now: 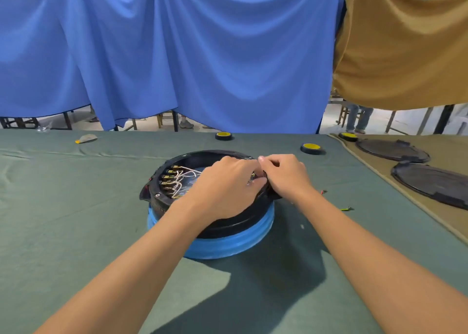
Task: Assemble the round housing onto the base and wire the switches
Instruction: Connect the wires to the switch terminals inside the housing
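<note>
A round black housing (177, 161) sits on a blue ribbed base (228, 245) in the middle of the green-covered table. Inside its left wall I see switch terminals with brass connectors (168, 179) and white wires (187, 175). My left hand (222, 189) reaches over the housing's opening, fingers curled at the inner right rim. My right hand (286, 174) grips the housing's right rim from outside, fingers curled over the edge. Both hands meet at the same spot on the rim; what they pinch there is hidden.
Black rolls with yellow tops stand behind the housing (223, 135), (312, 148), (348, 136). Two flat black round covers (392, 150), (433, 181) lie on a tan cloth at right. Small wire scraps (346, 208) lie right of the housing. Blue and tan curtains hang behind.
</note>
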The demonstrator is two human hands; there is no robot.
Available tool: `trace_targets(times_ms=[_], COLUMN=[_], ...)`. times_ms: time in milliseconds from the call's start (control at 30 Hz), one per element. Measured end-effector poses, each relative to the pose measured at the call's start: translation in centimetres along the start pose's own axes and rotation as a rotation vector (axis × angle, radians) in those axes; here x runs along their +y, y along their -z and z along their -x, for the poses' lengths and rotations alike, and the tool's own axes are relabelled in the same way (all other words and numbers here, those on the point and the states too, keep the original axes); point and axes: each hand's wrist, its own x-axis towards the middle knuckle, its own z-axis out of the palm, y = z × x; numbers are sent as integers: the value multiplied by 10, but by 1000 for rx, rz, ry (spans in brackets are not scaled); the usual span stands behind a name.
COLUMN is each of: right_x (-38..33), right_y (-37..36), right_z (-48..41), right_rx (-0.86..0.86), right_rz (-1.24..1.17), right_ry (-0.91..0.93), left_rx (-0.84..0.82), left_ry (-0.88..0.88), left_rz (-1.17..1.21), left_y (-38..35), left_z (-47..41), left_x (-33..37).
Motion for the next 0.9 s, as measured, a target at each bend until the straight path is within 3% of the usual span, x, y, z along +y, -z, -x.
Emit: trace_targets(times_ms=[100, 300, 367, 467, 567, 900], right_x=[15, 59, 72, 82, 86, 91], right_y=[24, 73, 83, 92, 91, 97], right_z=[-1, 5, 11, 16, 16, 12], right_rx=[-59, -112, -118, -229, -271, -317], right_rz=[118, 258, 234, 276, 377, 526], right_ry=[72, 58, 46, 55, 132, 221], left_rx=[-82, -56, -4, 220, 212, 79], left_ry=[6, -23, -42, -161, -288, -230], left_rz=[20, -78, -169, -403, -509, -40], left_y=[-7, -14, -18, -25, -39, -30], left_z=[-3, -13, -19, -19, -16, -22], left_x=[3, 11, 16, 27, 34, 24])
